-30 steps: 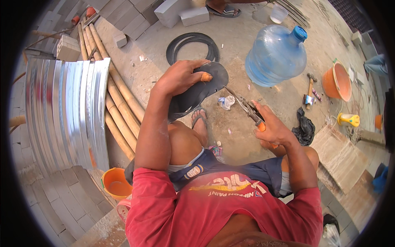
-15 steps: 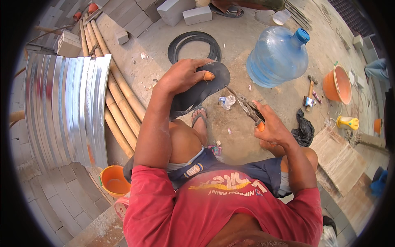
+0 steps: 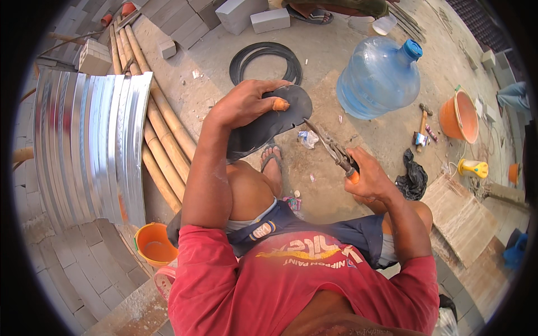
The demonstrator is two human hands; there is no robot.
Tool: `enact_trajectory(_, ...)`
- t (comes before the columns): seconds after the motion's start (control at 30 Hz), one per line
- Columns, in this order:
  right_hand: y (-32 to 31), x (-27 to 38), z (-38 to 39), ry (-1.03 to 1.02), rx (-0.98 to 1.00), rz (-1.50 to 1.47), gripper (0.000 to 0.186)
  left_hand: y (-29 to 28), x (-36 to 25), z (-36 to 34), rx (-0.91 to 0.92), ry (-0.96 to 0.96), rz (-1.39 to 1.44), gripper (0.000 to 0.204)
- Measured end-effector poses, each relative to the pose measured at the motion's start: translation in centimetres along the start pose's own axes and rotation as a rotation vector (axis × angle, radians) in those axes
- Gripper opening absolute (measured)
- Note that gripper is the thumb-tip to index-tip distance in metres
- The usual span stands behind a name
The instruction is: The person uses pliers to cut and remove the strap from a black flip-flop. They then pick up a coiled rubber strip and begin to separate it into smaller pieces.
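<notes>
My left hand (image 3: pixel 247 105) grips a thin, dark grey sheet (image 3: pixel 263 131) with a rounded far end, its thumb pressed flat on the upper face. Small notches show along the sheet's right edge. In my right hand (image 3: pixel 370 175) is a pair of metal tin snips (image 3: pixel 332 147) with orange grips, the fingers wrapped round the handles. The tip of the snips meets the sheet's right edge; whether the blades are fully closed is too small to tell. My left fingers are mostly hidden under the sheet.
A large blue water jug (image 3: pixel 378 78) stands far right, near an orange bucket (image 3: pixel 459 115) and a hammer (image 3: pixel 424 120). Coiled black hose (image 3: pixel 238 64) lies ahead. Bamboo poles (image 3: pixel 162 131) and corrugated metal (image 3: pixel 92 145) are left, another orange bucket (image 3: pixel 156 245) near left. A black bag (image 3: pixel 413 176) lies right.
My right fingers have drawn in on the handles, bringing them closer together. The sheet and my left hand have shifted slightly left, with the snips' tip following the edge.
</notes>
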State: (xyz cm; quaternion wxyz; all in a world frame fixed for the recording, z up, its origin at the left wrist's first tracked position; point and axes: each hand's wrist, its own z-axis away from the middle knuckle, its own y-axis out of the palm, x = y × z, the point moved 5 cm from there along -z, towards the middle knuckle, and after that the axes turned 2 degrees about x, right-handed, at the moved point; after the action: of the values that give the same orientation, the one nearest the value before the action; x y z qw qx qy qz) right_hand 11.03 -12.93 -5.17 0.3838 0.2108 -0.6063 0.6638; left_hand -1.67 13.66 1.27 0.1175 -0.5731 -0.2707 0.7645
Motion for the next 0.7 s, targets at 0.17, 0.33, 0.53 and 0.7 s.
enact_trajectory(0.17, 0.4, 0.0, 0.2, 0.055, 0.004, -0.059, 0.048, -0.3, 1.3, 0.3, -0.040, -0.042, 0.023, 0.054)
enact_trajectory(0.33, 0.2, 0.6, 0.0, 0.021, 0.042, -0.090, 0.057, -1.0, 1.1, 1.2, -0.022, -0.091, 0.121, 0.050)
enact_trajectory(0.53, 0.3, 0.1, 0.4, 0.022, 0.221, -0.103, 0.075, -1.1, 1.2, 1.5, -0.032, -0.059, 0.127, 0.045)
enact_trajectory(0.7, 0.2, -0.5, 0.4, 0.054, 0.253, -0.145, 0.079, -0.8, 0.5, 1.4, 0.007, -0.052, 0.105, 0.044)
